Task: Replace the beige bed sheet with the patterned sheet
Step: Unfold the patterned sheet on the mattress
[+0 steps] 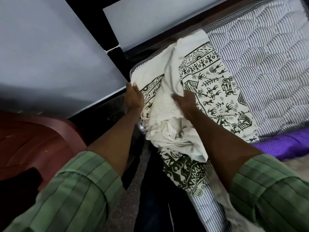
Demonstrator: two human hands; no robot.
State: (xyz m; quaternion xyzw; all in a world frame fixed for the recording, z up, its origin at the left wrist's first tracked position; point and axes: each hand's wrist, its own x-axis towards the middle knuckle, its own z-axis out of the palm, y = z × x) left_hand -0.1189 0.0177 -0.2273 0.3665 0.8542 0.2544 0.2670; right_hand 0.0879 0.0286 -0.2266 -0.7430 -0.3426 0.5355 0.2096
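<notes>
While both arms reach fwd over the bed corner, the patterned sheet (215,91) lies bunched on the striped mattress (267,64), cream w/ black folk-figure print, covering only the corner nearest the wall (50,56).

Left hand (133,96): at the mattress corner, fingers curled round the sheet's plain cream edge, gripping it at the corner's outer side. Cloth sits under and past the fingertips toward the wall.

Right hand (185,102): toward the mattress middle from the left hand, resting on a raised cream fold of the sheet. Fingers look bent into the fold, but motion blur; can't tell if they pinch cloth or only press it.

Btwn the two hands a crumpled ridge of sheet runs from the wall side back toward the person, ending in a loose heap w/ fringe hanging off the mattress edge.

Rest of mattress, away from the corner, is bare stripes. A purple mat (284,144) shows along the mattress's near side, under the right forearm. Green striped sleeves (75,190) on both arms. Reddish-brown furniture (33,134) stands off the corner, on the left hand's side. No containers in view.
</notes>
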